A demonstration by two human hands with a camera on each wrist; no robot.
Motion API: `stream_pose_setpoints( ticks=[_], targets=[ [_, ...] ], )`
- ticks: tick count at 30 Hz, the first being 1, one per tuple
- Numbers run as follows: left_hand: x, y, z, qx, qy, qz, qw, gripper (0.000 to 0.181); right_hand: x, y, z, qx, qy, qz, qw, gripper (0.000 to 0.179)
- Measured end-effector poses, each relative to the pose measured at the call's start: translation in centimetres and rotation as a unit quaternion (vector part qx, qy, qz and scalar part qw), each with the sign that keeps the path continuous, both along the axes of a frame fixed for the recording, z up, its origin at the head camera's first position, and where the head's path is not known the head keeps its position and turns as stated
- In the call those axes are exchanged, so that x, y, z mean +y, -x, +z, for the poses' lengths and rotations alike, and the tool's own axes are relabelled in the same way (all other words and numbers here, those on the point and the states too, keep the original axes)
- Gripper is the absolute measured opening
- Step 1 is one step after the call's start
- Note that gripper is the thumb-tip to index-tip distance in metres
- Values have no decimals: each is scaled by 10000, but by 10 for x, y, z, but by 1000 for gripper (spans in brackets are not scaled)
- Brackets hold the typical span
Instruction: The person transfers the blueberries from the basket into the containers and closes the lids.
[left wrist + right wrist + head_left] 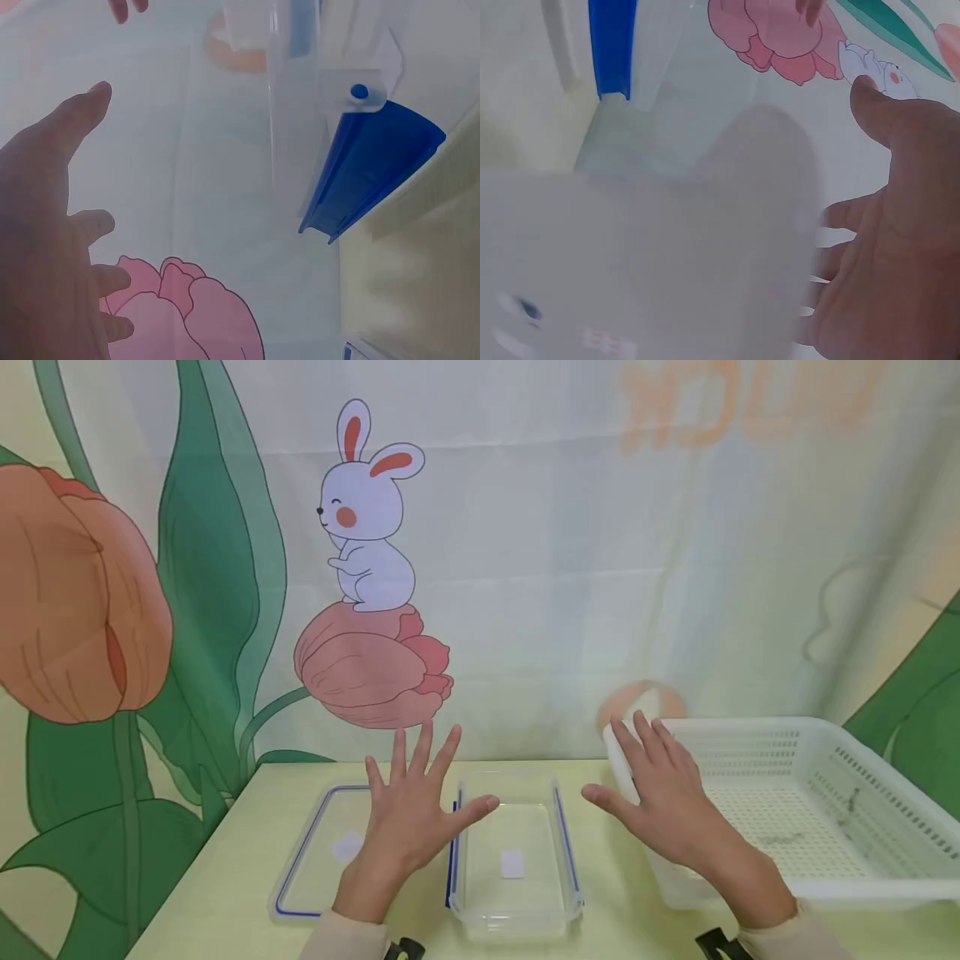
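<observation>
My left hand [412,814] is raised with fingers spread, holding nothing, between a flat clear lid and a clear plastic food container. The lid [296,868], with a blue seal along its edge, lies on the left, partly hidden behind that hand. The container [517,906] stands in the middle and has blue clips on its sides; one blue clip [375,165] hangs outward in the left wrist view. A small white label [512,864] shows inside it. My right hand [667,797], also empty with fingers extended, hovers before the left end of a white basket [787,893].
Pale yellow-green cloth covers the table [202,877]. Behind it hangs a curtain [525,568] printed with a rabbit and tulips. The perforated basket takes up the right side of the table. Black bands show at both wrists.
</observation>
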State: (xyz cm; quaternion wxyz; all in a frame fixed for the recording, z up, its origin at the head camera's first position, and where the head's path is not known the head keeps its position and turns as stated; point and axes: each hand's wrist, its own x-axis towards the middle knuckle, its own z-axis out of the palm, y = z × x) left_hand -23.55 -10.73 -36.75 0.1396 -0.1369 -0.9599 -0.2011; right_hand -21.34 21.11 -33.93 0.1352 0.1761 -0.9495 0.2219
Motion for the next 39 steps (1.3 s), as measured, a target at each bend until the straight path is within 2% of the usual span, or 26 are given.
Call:
stream_pose_setpoints(
  ticks=[3,6,9,13,15,19,22,28,34,37,39],
  targets=[
    [-4,2,0,-125,-379,-104,9991,103,6,-1,14,-45,4,162,9999,94],
    [-9,5,1,-236,-1013,-318,9941,101,14,0,28,-72,16,320,9995,93],
    [-14,7,0,-364,-1737,-496,9829,96,23,2,42,-185,126,554,9982,92],
    [-19,10,-3,-508,-2414,-465,9680,89,35,6,61,-478,235,845,9950,93],
    [-20,11,-5,-549,-2657,-390,9617,85,41,10,69,-659,219,858,9939,93],
    [-22,14,-10,-669,-3200,-337,9445,79,53,22,78,-907,243,782,9925,89],
    [-22,15,-13,-733,-3442,-293,9356,76,64,34,78,-992,365,774,9914,83],
    [-21,19,-22,-810,-3570,-51,9306,65,85,50,69,-1064,517,678,9907,76],
    [-23,26,-33,-941,-3905,64,9157,60,99,61,58,-1008,602,787,9900,67],
    [-22,29,-38,-1029,-3932,149,9136,61,105,66,52,-944,628,833,9901,63],
    [-20,29,-41,-1078,-3885,179,9150,61,110,69,49,-866,637,840,9906,58]
  ],
)
